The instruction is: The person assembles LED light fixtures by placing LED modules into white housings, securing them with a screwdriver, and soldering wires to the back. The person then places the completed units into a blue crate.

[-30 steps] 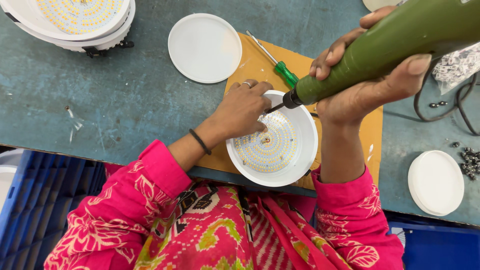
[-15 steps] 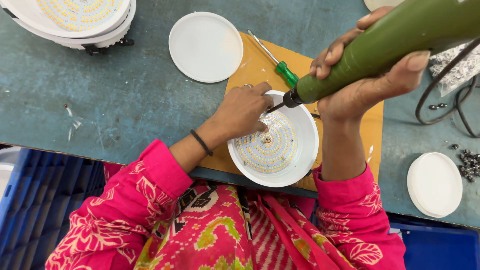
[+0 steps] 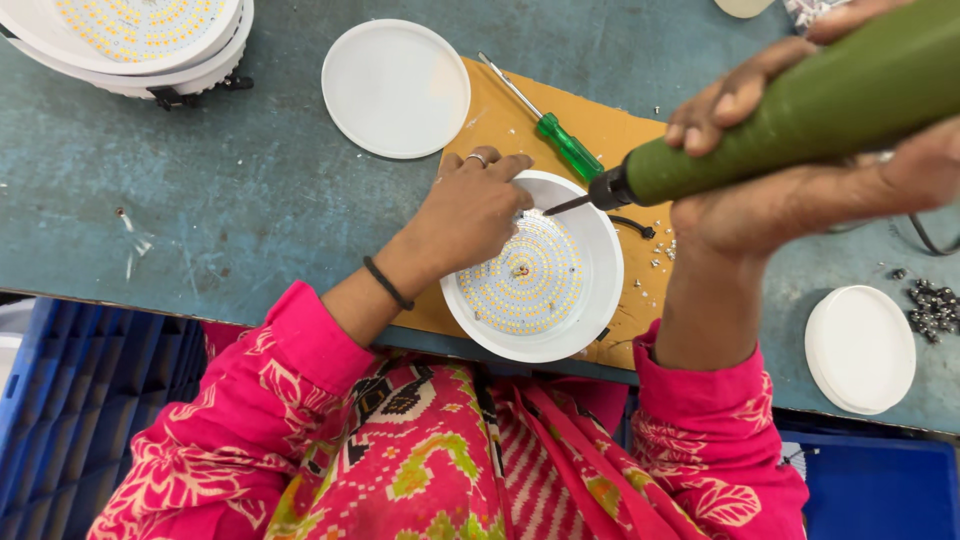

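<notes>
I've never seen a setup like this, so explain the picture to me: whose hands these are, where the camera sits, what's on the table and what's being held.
The camera is worn on the person's head and looks down at their own two hands. The right hand grips a green powered screwdriver, its tip at the rim of a round white lamp housing with a board of small yellow dots. The left hand steadies that housing, which sits on a tan board on a blue-green table. Nearby lie a white round cover, a green-handled screwdriver and loose screws.

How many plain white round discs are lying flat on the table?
2. One white disc lies above the left hand, beside the brown board; the other white disc lies at the right. More may be hidden.
</notes>
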